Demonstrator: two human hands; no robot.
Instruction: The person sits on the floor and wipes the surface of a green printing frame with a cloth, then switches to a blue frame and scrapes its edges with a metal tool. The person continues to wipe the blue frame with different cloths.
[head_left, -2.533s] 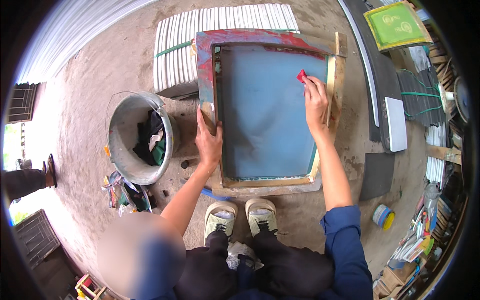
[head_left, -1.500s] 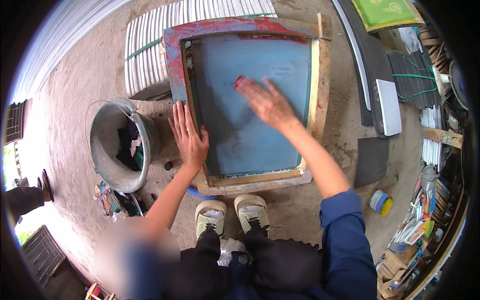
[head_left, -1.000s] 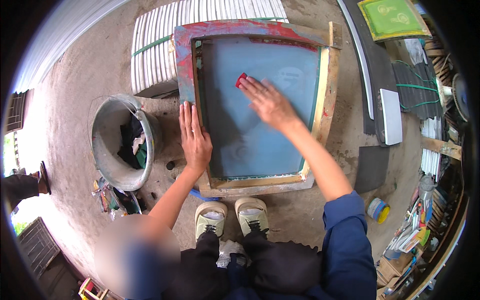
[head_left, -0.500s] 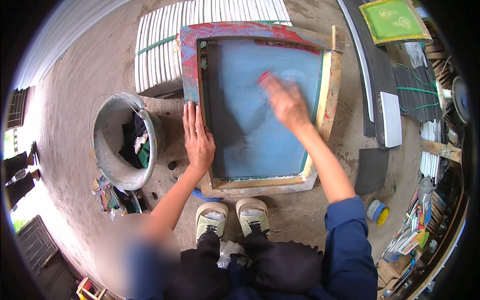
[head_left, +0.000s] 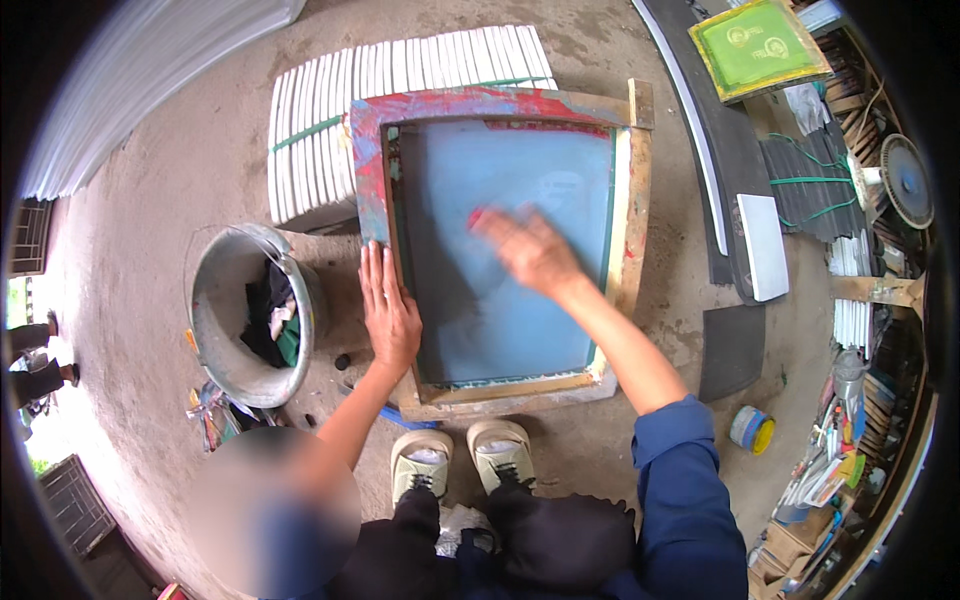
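Observation:
A wooden screen-printing frame (head_left: 632,240), smeared with red and blue paint, lies before my feet with its blue mesh (head_left: 500,330) facing up. My left hand (head_left: 389,310) is laid flat along the frame's left side, fingers stretched out and close together, holding nothing. Over the middle of the mesh, my right hand (head_left: 540,252) presses down a small red piece (head_left: 481,219) that pokes out past its fingertips. Motion blurs these fingers, and whether the red piece is cloth or sponge is not clear.
Left of the frame stands a grey bucket (head_left: 205,330) with dark and green rags inside. Strapped white slabs (head_left: 400,65) lie beyond the frame. To the right are dark sheets (head_left: 733,350), a paint tin (head_left: 750,428) and a green screen (head_left: 760,50).
My right hand has slid the red piece leftward and nearer to me across the mesh. My left hand keeps its place on the frame. The whole view has shifted slightly.

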